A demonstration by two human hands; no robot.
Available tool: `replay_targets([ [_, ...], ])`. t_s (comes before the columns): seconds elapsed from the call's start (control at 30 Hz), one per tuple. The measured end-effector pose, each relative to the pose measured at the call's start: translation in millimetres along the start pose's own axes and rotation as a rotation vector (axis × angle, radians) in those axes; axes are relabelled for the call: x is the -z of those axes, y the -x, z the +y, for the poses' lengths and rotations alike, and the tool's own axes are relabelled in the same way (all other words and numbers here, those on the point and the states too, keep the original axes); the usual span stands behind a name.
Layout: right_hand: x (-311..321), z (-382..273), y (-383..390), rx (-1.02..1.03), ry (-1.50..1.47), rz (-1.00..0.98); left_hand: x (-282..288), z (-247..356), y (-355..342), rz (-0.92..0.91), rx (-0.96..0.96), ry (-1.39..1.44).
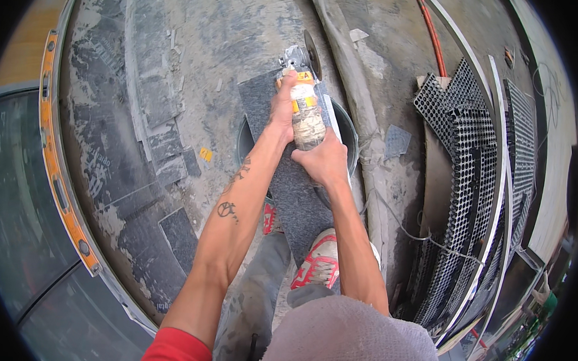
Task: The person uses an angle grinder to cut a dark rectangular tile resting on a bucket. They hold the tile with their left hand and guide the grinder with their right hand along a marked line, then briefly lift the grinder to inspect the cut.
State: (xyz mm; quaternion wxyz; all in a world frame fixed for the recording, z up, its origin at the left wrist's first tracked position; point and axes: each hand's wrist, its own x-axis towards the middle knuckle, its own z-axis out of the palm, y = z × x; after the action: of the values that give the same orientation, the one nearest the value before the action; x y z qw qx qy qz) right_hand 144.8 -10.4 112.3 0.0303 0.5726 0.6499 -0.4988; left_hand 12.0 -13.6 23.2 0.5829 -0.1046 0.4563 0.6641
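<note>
Both of my hands are closed around a dusty angle grinder point(309, 122) with yellow labels. My left hand point(282, 108) grips it along the left side near its head. Wrapped round the rear end of the body is my right hand point(326, 160). The cutting disc point(312, 55) stands upright at the far end, by the far right corner of a long grey slab point(296, 197). Whether the disc touches the slab I cannot tell. The slab lies across a dark round bucket point(349, 126), and its near end reaches down between my red-and-white shoes point(317, 262).
An orange spirit level point(59, 193) lies along the left. Dark sheets point(130, 199) cover part of the dusty floor. A long grey roll point(352, 64) and a cable point(397, 215) run to the right. Beyond are stacked black perforated mats point(474, 146), pale strips point(506, 209) and a red pole point(432, 33).
</note>
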Motion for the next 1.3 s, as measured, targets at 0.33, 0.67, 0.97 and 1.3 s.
replay_targets([
  [0.33, -4, -4, 3, -0.035, 0.019, 0.006, 3, 1, 1, -0.032, 0.015, -0.012],
  [0.67, -8, -3, 1, -0.031, 0.026, 0.032, -9, 8, 12, -0.024, -0.004, -0.001],
  [0.97, -11, -1, -2, -0.012, 0.056, 0.052, 2, 4, 3, -0.062, -0.002, 0.012],
  [1.3, -12, 4, -5, -0.007, 0.061, 0.044, 1, 3, 3, -0.059, -0.011, -0.001],
])
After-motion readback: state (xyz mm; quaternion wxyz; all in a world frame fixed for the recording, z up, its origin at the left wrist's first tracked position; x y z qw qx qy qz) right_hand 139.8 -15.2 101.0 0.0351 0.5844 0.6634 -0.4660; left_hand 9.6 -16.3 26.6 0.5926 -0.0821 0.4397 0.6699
